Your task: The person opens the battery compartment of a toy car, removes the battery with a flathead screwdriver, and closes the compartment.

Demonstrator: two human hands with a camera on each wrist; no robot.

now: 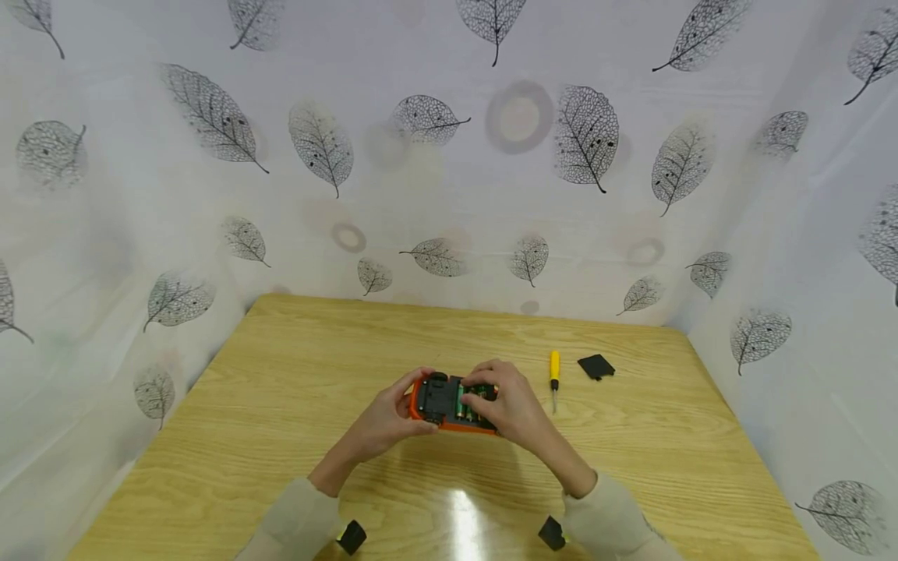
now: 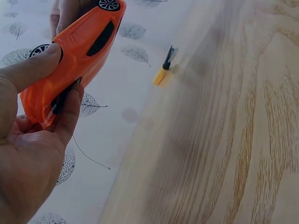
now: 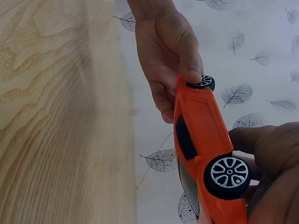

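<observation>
An orange toy car [image 1: 454, 425] is held upside down above the table, its black underside facing up. Green batteries [image 1: 461, 400] sit in the uncovered battery compartment on that underside. My left hand [image 1: 384, 421] grips one end of the car, its thumb by a wheel in the left wrist view. Over the compartment, my right hand [image 1: 510, 401] has its thumb and fingertips curled at a battery. The right wrist view shows the side of the car [image 3: 201, 121] and its wheels, but the batteries are hidden there.
On the wooden table [image 1: 316, 343], a yellow-handled screwdriver [image 1: 555, 370] lies to the right of the car. Beside it is a black cover [image 1: 596, 366]. A white leaf-patterned cloth [image 1: 435, 195] hangs behind and along both sides of the table.
</observation>
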